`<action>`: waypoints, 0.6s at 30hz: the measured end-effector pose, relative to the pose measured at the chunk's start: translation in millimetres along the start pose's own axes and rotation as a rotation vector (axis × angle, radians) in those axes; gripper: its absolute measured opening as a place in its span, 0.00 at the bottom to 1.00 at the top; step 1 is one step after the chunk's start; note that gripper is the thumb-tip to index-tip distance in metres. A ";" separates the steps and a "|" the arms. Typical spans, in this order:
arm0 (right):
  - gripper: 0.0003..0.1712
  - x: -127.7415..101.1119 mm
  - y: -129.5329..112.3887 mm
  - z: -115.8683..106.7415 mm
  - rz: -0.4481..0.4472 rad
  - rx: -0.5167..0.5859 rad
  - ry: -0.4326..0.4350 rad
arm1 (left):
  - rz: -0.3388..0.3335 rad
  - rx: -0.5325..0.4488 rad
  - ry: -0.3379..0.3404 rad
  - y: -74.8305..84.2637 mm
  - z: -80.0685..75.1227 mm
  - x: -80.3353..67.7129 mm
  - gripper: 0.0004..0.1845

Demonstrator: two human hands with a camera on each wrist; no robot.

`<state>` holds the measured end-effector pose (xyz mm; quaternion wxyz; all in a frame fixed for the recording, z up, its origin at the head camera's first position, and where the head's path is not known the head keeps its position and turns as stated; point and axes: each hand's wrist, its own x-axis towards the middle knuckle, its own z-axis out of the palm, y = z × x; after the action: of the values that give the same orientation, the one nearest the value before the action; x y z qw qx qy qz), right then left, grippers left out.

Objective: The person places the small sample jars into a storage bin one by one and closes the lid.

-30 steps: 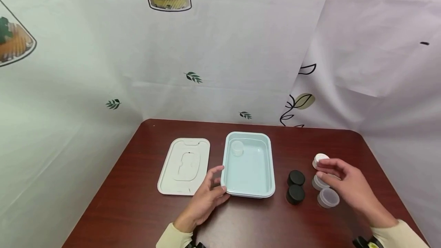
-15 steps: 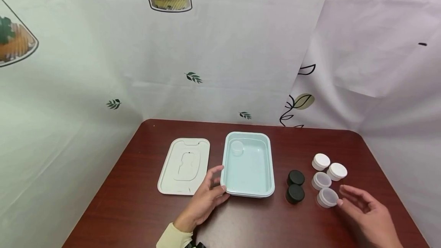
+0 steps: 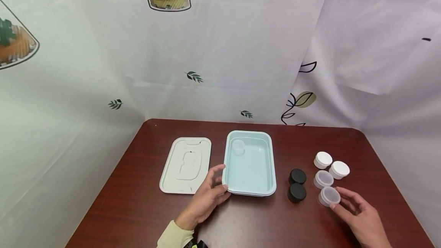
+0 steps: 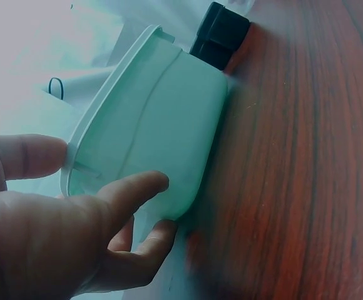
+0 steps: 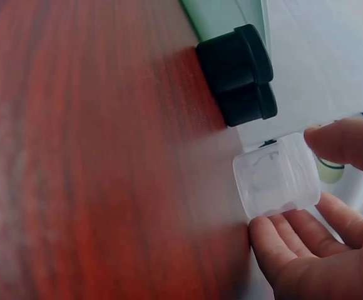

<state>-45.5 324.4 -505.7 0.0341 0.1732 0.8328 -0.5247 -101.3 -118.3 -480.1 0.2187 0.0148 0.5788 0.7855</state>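
Note:
My left hand [image 3: 206,199] grips the near left corner of a light blue plastic tub [image 3: 250,191], thumb at the rim and fingers along its outer side, as the left wrist view shows. Inside the tub, at the far left, sits a small clear jar [image 3: 238,147]. On the right of the table my right hand [image 3: 361,215] pinches the nearest clear jar [image 5: 275,175] between thumb and fingers; that jar stands upright on the table. Behind it are a second clear jar [image 3: 323,179] and two white-lidded jars [image 3: 323,160]. Two black jars [image 3: 297,192] stand to its left.
A white rectangular lid [image 3: 186,165] lies flat on the dark red wooden table [image 3: 255,225], left of the tub. Pale printed cloth [image 3: 220,49] hangs behind the table and along both sides.
My right hand has moved from above the white jars back toward me, then in to the nearest clear jar, which it now pinches. The left hand stays on the tub.

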 end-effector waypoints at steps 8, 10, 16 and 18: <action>0.52 3.6 -2.8 -0.9 0.044 -0.047 -0.006 | -0.001 -0.002 0.001 1.5 0.7 1.0 0.37; 0.52 2.5 -3.3 -1.8 0.055 -0.040 -0.006 | -0.002 -0.002 0.001 1.4 0.5 1.0 0.37; 0.39 -8.7 -5.6 -8.7 0.022 0.120 0.024 | -0.005 -0.003 -0.007 1.2 -0.3 0.7 0.37; 0.34 -11.8 -10.0 -11.8 -0.018 0.191 0.025 | -0.003 -0.004 -0.008 1.4 -0.8 0.6 0.37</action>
<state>-36.2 328.1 -489.0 0.0025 0.1748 0.7809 -0.5997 -102.5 -119.1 -479.2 0.2222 0.0166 0.5763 0.7863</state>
